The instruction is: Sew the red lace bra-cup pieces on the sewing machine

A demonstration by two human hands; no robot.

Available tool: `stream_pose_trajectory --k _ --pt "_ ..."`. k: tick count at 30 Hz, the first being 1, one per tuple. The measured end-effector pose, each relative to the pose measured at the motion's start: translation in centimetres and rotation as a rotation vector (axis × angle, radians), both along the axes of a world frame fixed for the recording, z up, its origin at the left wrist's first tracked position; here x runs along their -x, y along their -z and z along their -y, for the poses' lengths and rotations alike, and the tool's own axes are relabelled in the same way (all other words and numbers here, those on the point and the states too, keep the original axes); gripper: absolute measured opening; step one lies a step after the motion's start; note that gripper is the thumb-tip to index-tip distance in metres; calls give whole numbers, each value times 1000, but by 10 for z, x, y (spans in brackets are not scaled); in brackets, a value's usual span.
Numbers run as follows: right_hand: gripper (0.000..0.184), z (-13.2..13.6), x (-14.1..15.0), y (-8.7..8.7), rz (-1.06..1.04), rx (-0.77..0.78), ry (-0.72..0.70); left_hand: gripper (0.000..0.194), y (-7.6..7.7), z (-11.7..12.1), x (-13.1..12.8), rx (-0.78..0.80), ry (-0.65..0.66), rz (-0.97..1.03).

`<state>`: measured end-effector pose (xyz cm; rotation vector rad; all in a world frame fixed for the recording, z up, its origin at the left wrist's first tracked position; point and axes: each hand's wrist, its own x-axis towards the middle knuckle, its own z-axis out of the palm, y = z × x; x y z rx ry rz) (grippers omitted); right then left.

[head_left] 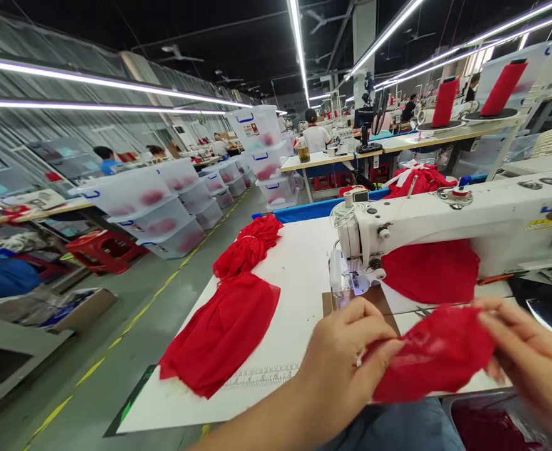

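My left hand (351, 357) and my right hand (524, 357) both grip a small piece of sheer red fabric (433, 360) above the near edge of the white sewing table (299, 275). The left fingers pinch its left edge; the right fingers close on its right edge. A white sewing machine (449, 225) stands just behind, its needle foot (351, 282) a little beyond my left hand. More red fabric (430, 269) lies under the machine arm.
A pile of red fabric pieces (229, 326) lies on the table's left, with a bundle (248, 244) behind it. Clear storage bins (149, 210) line the aisle left. Red thread cones (445, 103) stand behind. Other workers sit at far tables.
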<state>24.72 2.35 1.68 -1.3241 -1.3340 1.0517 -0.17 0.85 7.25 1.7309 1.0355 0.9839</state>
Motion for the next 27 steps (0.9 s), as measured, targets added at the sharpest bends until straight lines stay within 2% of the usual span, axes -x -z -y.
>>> stream_pose_trajectory --k 1,3,4,5,7,9,11,13,15,16,18,20,22,24,27 --pt "49 -11 -8 -5 81 -129 133 28 9 -8 -10 102 15 30" --pt "37 -37 -20 -10 373 -414 361 29 31 -27 -34 415 68 207" --pt "32 -50 -24 -11 534 -545 450 26 42 -38 -48 499 34 332" --pt "29 -63 -27 -10 641 -625 495 19 53 -48 -61 514 -11 436" --pt "27 -86 -29 -5 792 -698 468 13 73 -66 -83 421 -76 531" --pt "30 -105 -30 2 921 -708 354 32 87 -77 -95 231 -105 424" --pt "34 -120 -31 8 1058 -701 251 52 96 -83 -96 39 -87 217" --pt "36 -131 -30 12 1177 -667 208 61 100 -86 -92 -102 -12 18" --pt "36 -141 -29 15 1277 -619 217 63 98 -91 -88 -176 81 -119" --pt "36 -145 -27 16 1321 -595 230 66 96 -95 -88 -193 92 -159" --pt "37 -150 -21 17 1393 -546 259 78 91 -106 -93 -149 23 -190" --pt "38 -155 -14 19 1445 -498 289 93 87 -115 -101 -19 -93 -217" --pt "36 -160 -7 20 1472 -452 309 103 88 -117 -106 102 -154 -259" --pt "32 -164 -2 18 1469 -425 310 107 97 -106 -103 99 -128 -276" --pt "35 -164 -3 12 1395 -429 293 109 122 -63 -79 -93 35 -302"
